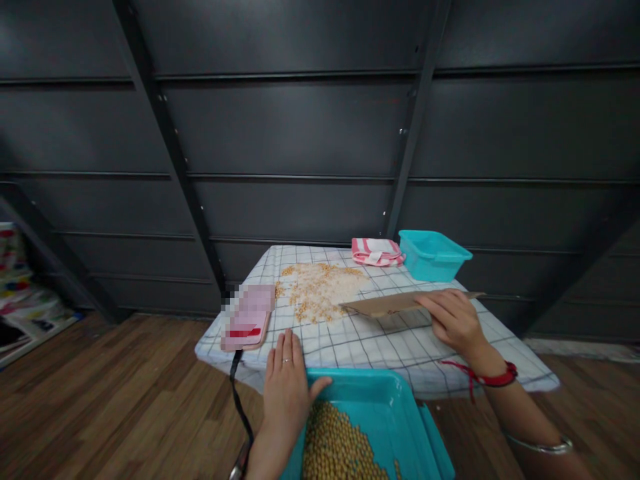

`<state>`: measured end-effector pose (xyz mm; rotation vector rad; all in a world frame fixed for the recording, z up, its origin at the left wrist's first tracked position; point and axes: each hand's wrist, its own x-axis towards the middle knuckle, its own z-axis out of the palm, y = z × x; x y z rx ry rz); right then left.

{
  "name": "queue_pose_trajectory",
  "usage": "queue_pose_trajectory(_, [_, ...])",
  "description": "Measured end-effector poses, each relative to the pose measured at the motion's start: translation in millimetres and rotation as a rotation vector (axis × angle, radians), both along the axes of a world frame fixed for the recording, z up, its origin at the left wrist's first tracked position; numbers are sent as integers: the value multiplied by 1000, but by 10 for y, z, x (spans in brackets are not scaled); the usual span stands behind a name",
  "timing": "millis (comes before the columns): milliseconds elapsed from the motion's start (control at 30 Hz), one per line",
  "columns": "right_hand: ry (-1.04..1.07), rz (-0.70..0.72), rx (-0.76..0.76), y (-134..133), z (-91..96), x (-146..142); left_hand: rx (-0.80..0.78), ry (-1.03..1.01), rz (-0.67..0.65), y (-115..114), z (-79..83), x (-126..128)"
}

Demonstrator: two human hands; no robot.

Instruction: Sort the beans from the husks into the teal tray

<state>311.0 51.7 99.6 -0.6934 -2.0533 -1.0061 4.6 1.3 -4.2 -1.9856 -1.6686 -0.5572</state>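
Observation:
My right hand [453,320] grips a flat piece of brown cardboard [385,305], its far tip pointing left over the table. Near that tip, yellow beans or kernels [307,308] are spread with a pale, whitish powder or grain [335,283] on the checked cloth [367,343]. My left hand [289,380] lies with straight fingers at the cloth's front edge, thumb stretched over the left rim of a turquoise tray [385,400]. Inside the tray, greenish-yellow round beans [337,443] are heaped toward the left. The tray's lower part is cut off by the frame.
A pink phone [250,317], partly pixelated, lies on the table's left with a black cord [240,400] hanging down. At the back right are a folded pink-and-white towel [376,252] and a smaller turquoise basin [433,257]. A dark panelled wall [290,127] stands behind.

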Motion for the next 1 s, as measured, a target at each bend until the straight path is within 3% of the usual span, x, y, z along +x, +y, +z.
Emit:
queue_pose_trajectory(400, [-123,-2,-9,-112,-2,22,-38,-23,13,-9,-1,-29])
queue_pose_trajectory(800, [-116,-12,-36,-242,-80,101,-62,-29,18,1,-30,-50])
queue_pose_trajectory(1000, [-71,-81,-44,-324,-89,153,-84,-29,25,3,-17,-42])
